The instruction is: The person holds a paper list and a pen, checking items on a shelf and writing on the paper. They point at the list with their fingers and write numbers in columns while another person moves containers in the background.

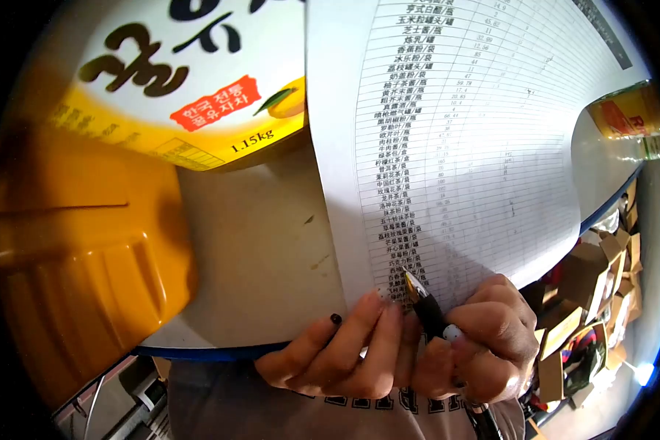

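Observation:
My right hand (488,341) is closed around a black fountain pen (431,314). The gold nib rests at or just over the lower rows of a printed list (455,161), which has Chinese item names and columns of figures. At the list's lower edge, my left hand (337,356) has its fingers bent together against the sheet, close to the nib. Its thumb is hidden, and a small dark spot shows on one finger. The sheet curves upward on its right side.
A large yellow container (110,242) with a white and yellow Korean label (198,81) stands at left on the pale tabletop (264,257). A jar with an orange label (623,117) is at right. Beyond the table's blue edge are several open cardboard boxes (587,279).

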A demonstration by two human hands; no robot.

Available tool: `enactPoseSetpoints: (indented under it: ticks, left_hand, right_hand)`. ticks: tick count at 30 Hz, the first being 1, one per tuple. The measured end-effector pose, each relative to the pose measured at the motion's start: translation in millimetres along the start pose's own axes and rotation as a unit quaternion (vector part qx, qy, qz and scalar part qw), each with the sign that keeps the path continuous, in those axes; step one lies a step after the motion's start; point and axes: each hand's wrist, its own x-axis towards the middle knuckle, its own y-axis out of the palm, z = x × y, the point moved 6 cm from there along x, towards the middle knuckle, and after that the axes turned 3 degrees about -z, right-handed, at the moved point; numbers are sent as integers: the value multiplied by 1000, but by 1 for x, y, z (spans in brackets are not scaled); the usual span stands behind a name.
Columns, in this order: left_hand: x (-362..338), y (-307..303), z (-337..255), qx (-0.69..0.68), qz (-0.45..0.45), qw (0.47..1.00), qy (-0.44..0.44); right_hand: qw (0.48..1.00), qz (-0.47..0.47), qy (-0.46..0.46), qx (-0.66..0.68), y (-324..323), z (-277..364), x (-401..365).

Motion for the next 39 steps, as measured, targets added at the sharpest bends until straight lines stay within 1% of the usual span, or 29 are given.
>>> enactPoseSetpoints:
  ticks: [2, 5, 8, 11, 14, 17, 20, 23, 26, 29, 32, 35, 38, 39]
  left_hand:
    - [1, 0, 0, -14, 16, 999, 30]
    - [2, 1, 2, 1, -22, 1000, -15]
    - [1, 0, 1, 4, -38, 999, -13]
    - [1, 0, 2, -7, -23, 1000, -8]
    - [-3, 1, -2, -3, -57, 998, 23]
    - [-2, 2, -2, -4, -57, 998, 32]
    - [-3, 2, -1, 3, -81, 996, 43]
    - [-2, 2, 0, -4, -59, 997, 52]
    - [-2, 3, 0, -2, -59, 997, 53]
    - [-3, 2, -1, -14, -46, 997, 52]
    - [-3, 1, -3, -4, -36, 999, 31]
    - [0, 2, -1, -3, -68, 997, 30]
    - [-2, 3, -1, 15, -104, 994, 39]
    - [-3, 4, -1, 17, -107, 994, 24]
  right_hand:
    - [1000, -4, -1, 0, -1, 0, 0]
    - [1000, -19, -4, 5, 0, -1, 0]
    - [1000, 10, -16, -8, -1, 0, 0]
    - [1000, 0, -2, -28, -1, 1, 0]
    - [998, 28, 3, -59, 3, 5, 3]
    - [998, -46, -33, 4, -3, 2, -4]
    - [999, -31, -23, -1, -2, 3, -3]
    - [1000, -20, -14, -9, -1, 3, -4]
    - [998, -51, 6, -28, -4, 1, -3]
    - [996, -63, -8, -57, -3, 2, -4]
    - [998, -47, 3, -42, -1, 2, -1]
    - [996, -65, -45, -41, 0, 1, -4]
    - [998, -47, -22, -35, 0, 2, -2]
    - [997, -52, -29, -41, 0, 2, -2]
